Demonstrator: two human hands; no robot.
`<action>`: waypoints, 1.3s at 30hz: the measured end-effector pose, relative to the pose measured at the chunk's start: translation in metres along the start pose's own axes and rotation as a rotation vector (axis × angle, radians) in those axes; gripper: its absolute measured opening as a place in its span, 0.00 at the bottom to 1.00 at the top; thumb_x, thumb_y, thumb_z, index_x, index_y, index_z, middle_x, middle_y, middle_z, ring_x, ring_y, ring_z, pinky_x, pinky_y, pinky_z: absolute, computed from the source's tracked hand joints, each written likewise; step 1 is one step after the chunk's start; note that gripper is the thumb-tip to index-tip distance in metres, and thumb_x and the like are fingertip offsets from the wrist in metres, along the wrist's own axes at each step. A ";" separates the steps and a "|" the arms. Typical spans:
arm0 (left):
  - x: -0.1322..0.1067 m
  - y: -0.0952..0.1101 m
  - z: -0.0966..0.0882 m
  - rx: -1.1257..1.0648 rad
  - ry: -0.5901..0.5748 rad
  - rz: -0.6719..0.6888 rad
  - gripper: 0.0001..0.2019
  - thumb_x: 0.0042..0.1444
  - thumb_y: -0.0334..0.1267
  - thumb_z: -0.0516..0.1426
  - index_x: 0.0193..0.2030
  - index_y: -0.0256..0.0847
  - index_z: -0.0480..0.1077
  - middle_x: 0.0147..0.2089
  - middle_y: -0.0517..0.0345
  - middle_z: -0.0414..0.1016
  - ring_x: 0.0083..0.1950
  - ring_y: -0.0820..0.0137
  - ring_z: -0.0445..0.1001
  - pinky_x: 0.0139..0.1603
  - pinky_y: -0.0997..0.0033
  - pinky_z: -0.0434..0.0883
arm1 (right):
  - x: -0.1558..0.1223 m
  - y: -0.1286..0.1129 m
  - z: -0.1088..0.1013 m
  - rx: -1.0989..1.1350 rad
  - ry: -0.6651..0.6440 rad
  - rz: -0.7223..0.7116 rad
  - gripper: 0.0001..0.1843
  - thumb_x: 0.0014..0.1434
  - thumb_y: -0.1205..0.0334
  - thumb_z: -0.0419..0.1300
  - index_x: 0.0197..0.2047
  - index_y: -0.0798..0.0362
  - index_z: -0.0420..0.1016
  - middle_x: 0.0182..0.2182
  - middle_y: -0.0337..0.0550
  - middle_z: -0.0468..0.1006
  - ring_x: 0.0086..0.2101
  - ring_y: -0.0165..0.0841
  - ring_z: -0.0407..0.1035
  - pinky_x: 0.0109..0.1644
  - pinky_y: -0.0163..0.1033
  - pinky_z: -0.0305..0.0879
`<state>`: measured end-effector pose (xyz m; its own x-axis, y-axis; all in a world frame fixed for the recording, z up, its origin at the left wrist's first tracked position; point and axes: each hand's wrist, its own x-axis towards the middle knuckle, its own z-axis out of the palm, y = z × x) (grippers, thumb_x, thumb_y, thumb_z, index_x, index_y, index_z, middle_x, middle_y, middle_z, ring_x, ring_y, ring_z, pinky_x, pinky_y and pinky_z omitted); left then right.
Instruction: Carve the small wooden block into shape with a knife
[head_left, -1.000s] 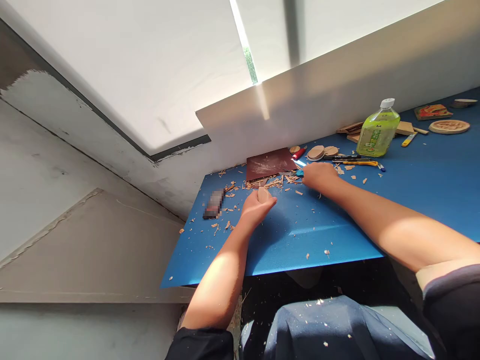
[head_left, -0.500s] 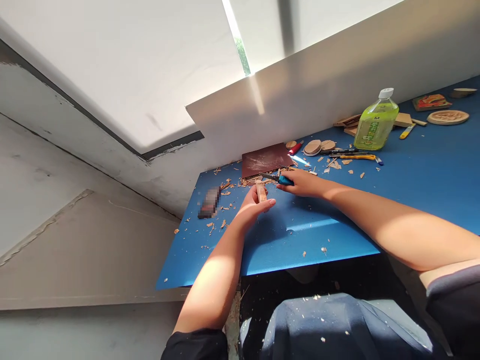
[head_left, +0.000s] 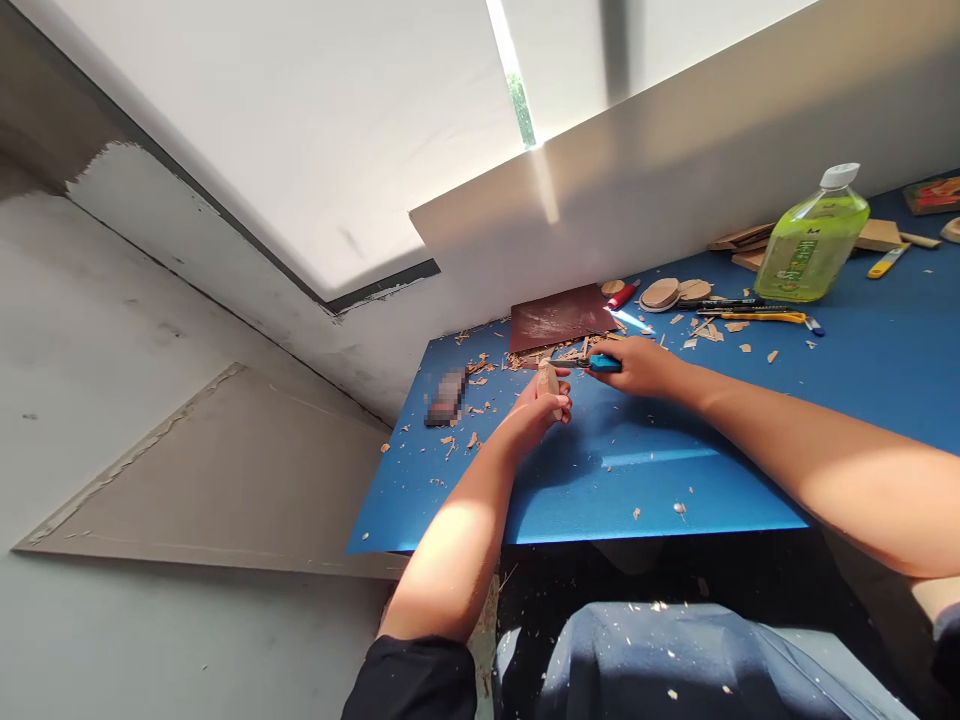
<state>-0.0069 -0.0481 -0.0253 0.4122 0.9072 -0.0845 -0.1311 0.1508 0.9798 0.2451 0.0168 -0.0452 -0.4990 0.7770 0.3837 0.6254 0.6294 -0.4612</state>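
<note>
My left hand (head_left: 534,415) is closed around a small pale piece of wood (head_left: 549,380), with its upper end sticking out above the fingers. A blue-handled knife (head_left: 604,363) is gripped in my right hand (head_left: 641,368). Its thin blade points left and meets the wood near the top; whether it cuts in, I cannot tell. Both hands are just above the blue table (head_left: 637,500). Behind them, wood shavings (head_left: 525,360) are strewn along a dark red sheet (head_left: 562,318).
At the back stand a bottle of green liquid (head_left: 810,240), round wood slices (head_left: 661,293), a red-handled tool (head_left: 622,295) and a yellow cutter (head_left: 765,316). Wooden blocks lie behind the bottle. A blurred-out dark object (head_left: 447,397) is at the left, and the table's front edge is close.
The knife blade has come down onto the top of the wood, from a spot slightly above it. The wood has turned in my left hand. My view has swung left.
</note>
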 end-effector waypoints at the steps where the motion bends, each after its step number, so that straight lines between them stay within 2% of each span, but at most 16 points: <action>1: 0.000 0.000 0.000 0.017 0.020 -0.007 0.35 0.45 0.44 0.70 0.61 0.43 0.67 0.44 0.61 0.67 0.36 0.74 0.69 0.38 0.69 0.68 | 0.000 0.003 0.000 -0.028 -0.003 0.011 0.16 0.71 0.47 0.59 0.47 0.48 0.83 0.42 0.47 0.88 0.39 0.41 0.76 0.43 0.40 0.60; 4: 0.001 -0.001 -0.001 0.113 0.063 -0.016 0.33 0.45 0.44 0.71 0.57 0.44 0.67 0.44 0.62 0.67 0.36 0.74 0.68 0.39 0.69 0.69 | 0.000 0.007 0.000 -0.081 -0.034 0.025 0.17 0.71 0.48 0.57 0.42 0.48 0.82 0.40 0.46 0.87 0.38 0.40 0.74 0.41 0.41 0.59; 9: 0.003 -0.008 -0.003 0.241 0.087 0.021 0.27 0.50 0.44 0.70 0.54 0.43 0.66 0.42 0.62 0.68 0.37 0.72 0.71 0.39 0.68 0.71 | -0.001 0.002 0.003 -0.110 -0.067 0.008 0.14 0.70 0.49 0.57 0.41 0.47 0.80 0.40 0.46 0.87 0.39 0.40 0.74 0.41 0.40 0.58; 14: 0.003 -0.012 -0.007 0.343 0.058 0.038 0.24 0.54 0.44 0.71 0.53 0.43 0.68 0.42 0.60 0.73 0.37 0.72 0.72 0.40 0.69 0.70 | -0.005 -0.003 0.008 -0.206 -0.070 -0.061 0.12 0.68 0.52 0.58 0.39 0.48 0.78 0.39 0.47 0.86 0.38 0.41 0.74 0.40 0.41 0.56; 24: -0.002 -0.009 -0.006 0.438 0.064 0.030 0.27 0.55 0.46 0.73 0.57 0.43 0.69 0.41 0.60 0.73 0.38 0.71 0.70 0.42 0.69 0.68 | -0.005 0.000 0.009 -0.258 -0.089 -0.088 0.10 0.67 0.52 0.58 0.38 0.47 0.77 0.38 0.46 0.85 0.38 0.40 0.74 0.39 0.41 0.53; 30: 0.000 -0.011 -0.007 0.478 0.069 0.048 0.27 0.54 0.47 0.73 0.56 0.44 0.68 0.39 0.62 0.70 0.36 0.72 0.67 0.41 0.69 0.66 | -0.005 -0.001 0.008 -0.271 -0.093 -0.071 0.10 0.67 0.53 0.59 0.39 0.47 0.78 0.39 0.46 0.85 0.37 0.40 0.74 0.39 0.41 0.53; 39: 0.001 -0.010 -0.005 0.523 0.113 0.004 0.26 0.53 0.45 0.73 0.54 0.44 0.70 0.39 0.61 0.73 0.35 0.72 0.68 0.41 0.68 0.66 | -0.005 0.000 0.008 -0.289 -0.120 -0.052 0.10 0.66 0.52 0.59 0.38 0.47 0.77 0.38 0.46 0.84 0.36 0.40 0.73 0.38 0.42 0.54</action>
<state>-0.0094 -0.0470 -0.0358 0.3089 0.9484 -0.0714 0.3461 -0.0422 0.9372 0.2427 0.0125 -0.0540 -0.5912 0.7505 0.2953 0.7333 0.6527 -0.1904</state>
